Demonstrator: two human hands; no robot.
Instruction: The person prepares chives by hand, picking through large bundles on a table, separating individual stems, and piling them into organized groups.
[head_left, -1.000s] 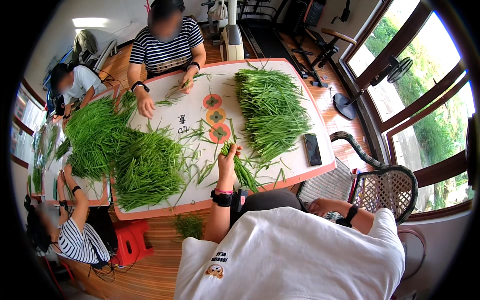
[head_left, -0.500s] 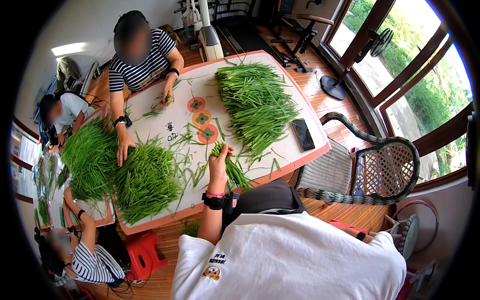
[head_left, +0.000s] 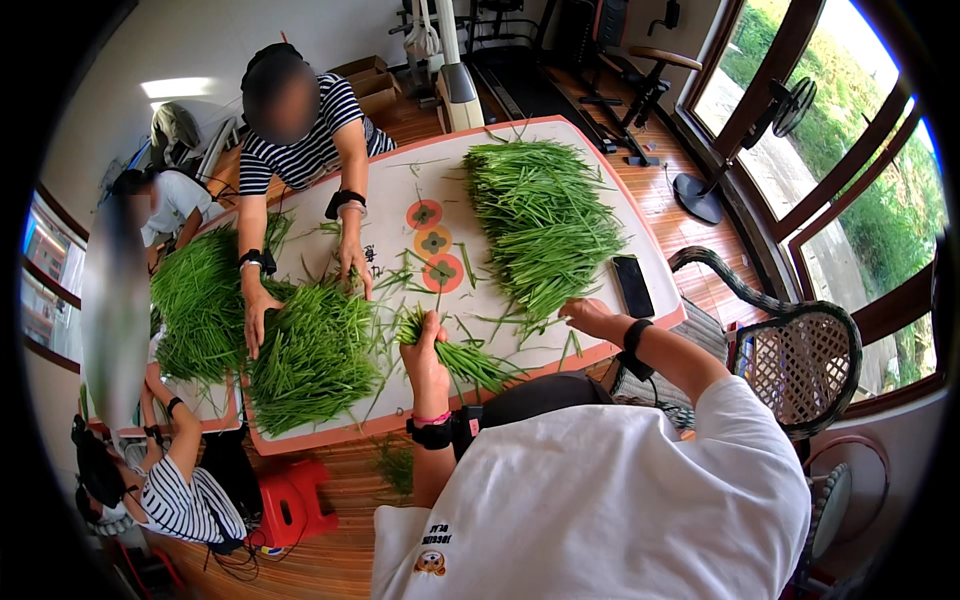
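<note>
My left hand is closed round a small bunch of green chives, held over the near edge of the table. The stalks stick out on both sides of the fist. My right hand is at the near end of a long pile of chives, its fingers bent together at the stalk ends; what they pinch, if anything, is too small to make out. Loose stalks lie scattered between this pile and another heap of chives on the left.
The white table has an orange rim. A dark phone lies near my right hand. Across the table a person in stripes keeps both hands at the left heaps. A wicker chair stands to the right, a red stool to the left.
My right hand has come up from beside my body to the near end of the long pile. The co-worker's hand moved from loose stalks toward the left heap.
</note>
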